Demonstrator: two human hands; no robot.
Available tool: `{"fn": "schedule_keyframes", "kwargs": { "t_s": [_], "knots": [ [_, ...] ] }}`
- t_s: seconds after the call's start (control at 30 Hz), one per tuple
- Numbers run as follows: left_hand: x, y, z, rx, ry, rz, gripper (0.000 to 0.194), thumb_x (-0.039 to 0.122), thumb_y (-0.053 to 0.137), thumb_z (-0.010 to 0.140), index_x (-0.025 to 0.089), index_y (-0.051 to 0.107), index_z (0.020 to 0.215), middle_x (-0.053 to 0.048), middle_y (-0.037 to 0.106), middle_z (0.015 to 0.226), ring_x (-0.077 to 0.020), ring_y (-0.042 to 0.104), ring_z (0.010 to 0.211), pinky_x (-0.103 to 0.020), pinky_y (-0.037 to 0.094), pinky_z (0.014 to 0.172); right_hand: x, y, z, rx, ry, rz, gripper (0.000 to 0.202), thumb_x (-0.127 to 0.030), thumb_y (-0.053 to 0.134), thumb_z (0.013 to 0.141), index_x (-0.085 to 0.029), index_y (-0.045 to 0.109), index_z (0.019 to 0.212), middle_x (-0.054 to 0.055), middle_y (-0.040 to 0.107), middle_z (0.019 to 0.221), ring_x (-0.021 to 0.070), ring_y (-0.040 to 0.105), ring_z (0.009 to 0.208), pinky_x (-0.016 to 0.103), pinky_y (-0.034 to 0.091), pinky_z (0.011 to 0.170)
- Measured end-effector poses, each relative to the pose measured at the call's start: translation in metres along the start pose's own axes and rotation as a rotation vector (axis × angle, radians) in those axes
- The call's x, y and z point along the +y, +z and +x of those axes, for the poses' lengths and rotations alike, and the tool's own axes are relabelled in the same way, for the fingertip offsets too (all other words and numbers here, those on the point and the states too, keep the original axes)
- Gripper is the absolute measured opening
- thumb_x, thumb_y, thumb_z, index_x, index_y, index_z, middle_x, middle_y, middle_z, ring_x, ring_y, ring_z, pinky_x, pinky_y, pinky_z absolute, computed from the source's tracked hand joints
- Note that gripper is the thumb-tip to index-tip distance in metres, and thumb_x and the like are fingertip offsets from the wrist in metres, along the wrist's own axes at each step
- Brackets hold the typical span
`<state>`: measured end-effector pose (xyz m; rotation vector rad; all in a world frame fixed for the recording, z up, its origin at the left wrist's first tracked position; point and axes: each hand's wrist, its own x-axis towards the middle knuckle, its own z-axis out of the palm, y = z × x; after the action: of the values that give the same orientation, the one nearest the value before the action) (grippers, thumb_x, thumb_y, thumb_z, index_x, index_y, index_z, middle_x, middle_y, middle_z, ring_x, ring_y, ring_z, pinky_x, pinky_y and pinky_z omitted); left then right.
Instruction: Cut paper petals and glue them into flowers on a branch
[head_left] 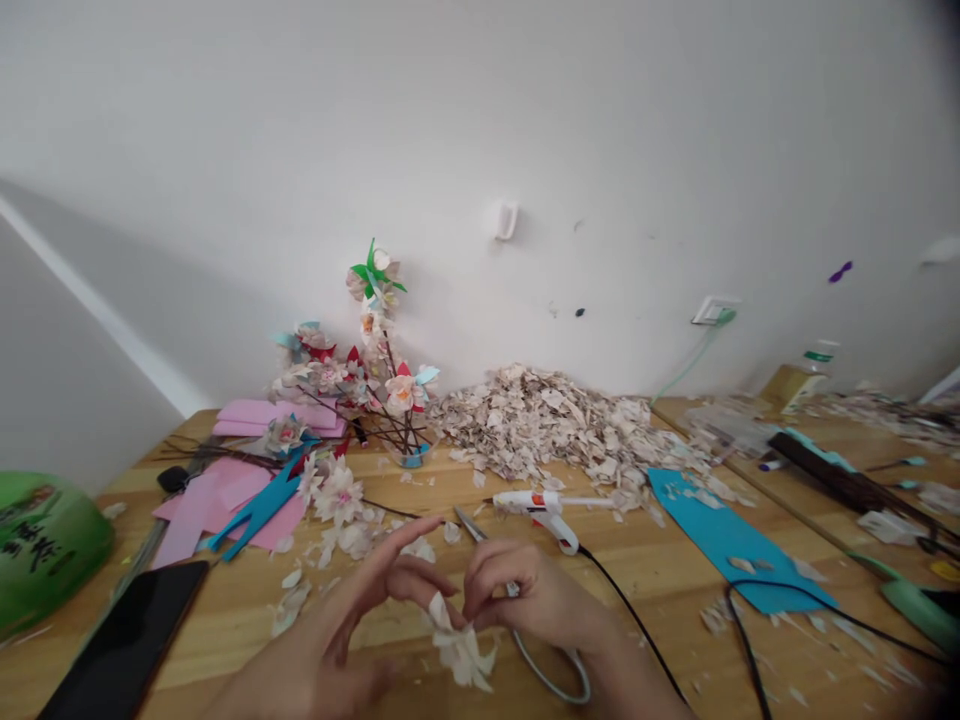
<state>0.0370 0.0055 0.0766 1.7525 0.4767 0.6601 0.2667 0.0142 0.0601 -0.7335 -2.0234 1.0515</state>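
Both hands, left hand (pixel 352 610) and right hand (pixel 525 590), pinch a blurry paper flower (pixel 461 645) together; its petals point down, near the scissors (pixel 525 640).

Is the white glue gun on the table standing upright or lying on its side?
Lying on its side: the glue gun rests flat on the table, handle pointing toward the hands.

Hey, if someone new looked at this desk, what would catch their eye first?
Probably the big heap of pale petal scraps against the wall, and the bunch of paper flowers to its left. Nearer, the left hand and right hand pinch a small white paper flower, with a white glue gun just behind.
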Motion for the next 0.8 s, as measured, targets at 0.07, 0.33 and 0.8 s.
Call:
{"fn": "schedule_keyframes", "kwargs": {
  "t_s": [0.07,0.33,0.8],
  "knots": [
    [-0.006,0.001,0.001,0.018,-0.006,-0.111,0.079,0.012,0.054,0.073,0.033,0.014,0.138,-0.005,0.061,0.109,-0.0244,0.043,0.115,-0.046,0.018,0.102,0.009,0.001,0.000,0.034,0.027,0.120,0.012,-0.034,0.070,0.070,-0.022,0.072,0.065,0.000,0.064,0.064,0.0122,0.059,0.064,0.023,0.045,0.064],
    [0.003,0.006,0.008,0.065,-0.085,-0.327,0.073,0.020,0.058,0.073,0.027,0.021,0.136,-0.007,0.063,0.107,-0.0254,0.049,0.109,-0.048,0.023,0.097,0.040,0.018,-0.002,0.135,0.261,0.429,0.016,-0.035,0.078,0.051,-0.023,0.068,0.054,-0.004,0.058,0.056,0.0110,0.051,0.052,0.025,0.042,0.054],
    [0.002,0.008,0.011,0.063,-0.185,-0.526,0.084,0.004,0.045,0.057,0.029,0.024,0.134,0.001,0.068,0.097,-0.0203,0.059,0.097,-0.046,0.027,0.095,0.051,0.036,0.000,0.110,0.408,0.605,0.021,-0.033,0.080,0.046,-0.018,0.065,0.048,-0.007,0.055,0.047,0.0074,0.045,0.044,0.025,0.044,0.059]
  ]
}}
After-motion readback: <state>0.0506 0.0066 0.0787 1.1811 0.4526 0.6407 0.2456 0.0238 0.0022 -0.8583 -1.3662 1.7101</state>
